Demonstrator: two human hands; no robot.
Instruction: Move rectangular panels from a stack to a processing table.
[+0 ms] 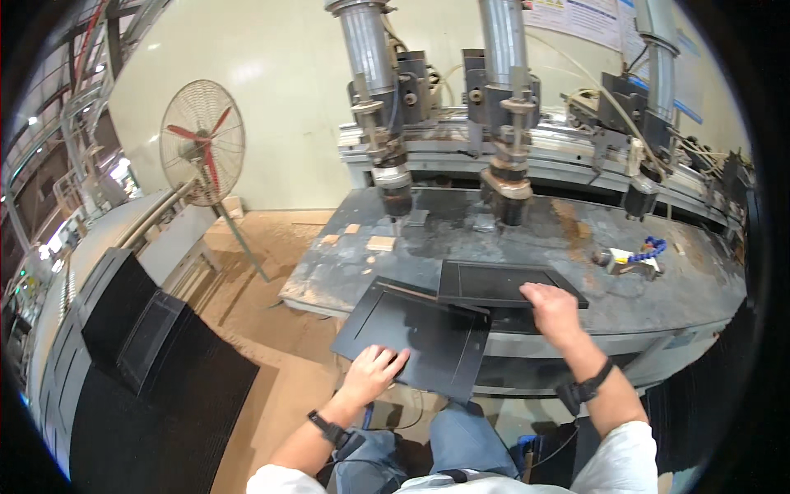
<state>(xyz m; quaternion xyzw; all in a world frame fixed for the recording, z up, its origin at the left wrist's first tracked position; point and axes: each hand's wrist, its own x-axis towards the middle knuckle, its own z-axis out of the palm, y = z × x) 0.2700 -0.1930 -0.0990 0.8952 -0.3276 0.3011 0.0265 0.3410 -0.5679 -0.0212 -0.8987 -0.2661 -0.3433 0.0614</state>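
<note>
My left hand [374, 375] grips the near edge of a flat black panel [420, 337], its fingers curled on the top face. That panel tilts down toward me, with its far side at the front of the worktable and thin grooves near two edges. My right hand [553, 311] holds a second black panel [502, 281] by its near right part; its thumb is hidden. A raised border frames this second panel, which lies on the table and slightly overlaps the first panel's far right corner.
Three machine heads with metal cylinders, one a spindle [510, 185], hang over the grey worktable [329, 263]. Wood scraps [380, 244] and a blue coiled hose [654, 247] lie on it. At left stand a stack of black panels [156, 412] and a red-bladed fan [203, 142]. Sawdust covers the floor.
</note>
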